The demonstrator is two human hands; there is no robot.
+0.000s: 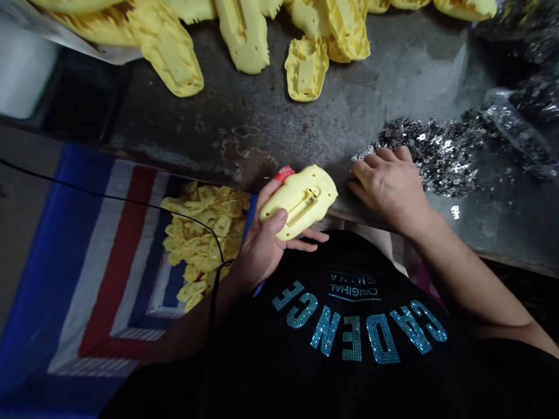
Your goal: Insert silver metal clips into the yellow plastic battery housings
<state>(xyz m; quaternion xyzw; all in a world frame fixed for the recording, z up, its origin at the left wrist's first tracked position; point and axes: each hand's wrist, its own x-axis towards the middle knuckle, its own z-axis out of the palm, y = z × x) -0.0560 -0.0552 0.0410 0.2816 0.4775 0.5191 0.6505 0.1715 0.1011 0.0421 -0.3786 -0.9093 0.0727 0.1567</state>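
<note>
My left hand (262, 244) is closed on a pale yellow plastic shell (312, 180), thumb across its face. The shell is held tilted above the table's front edge. Its long battery slot faces up, with a small metal contact at the upper end. Something red (285, 173) shows at my left fingertips behind the shell. My right hand (391, 183) rests at the left edge of a pile of small shiny metal contact plates (441, 151). Its fingers are curled down and together; what they pinch, if anything, is hidden.
More yellow shells (305, 70) lie along the back of the dark metal table (183, 128). A clear plastic bag (519, 128) lies right of the metal pile. Below left, a striped, blue-edged container (100, 250) holds many yellow shells (205, 221). A black cable (109, 198) crosses above it.
</note>
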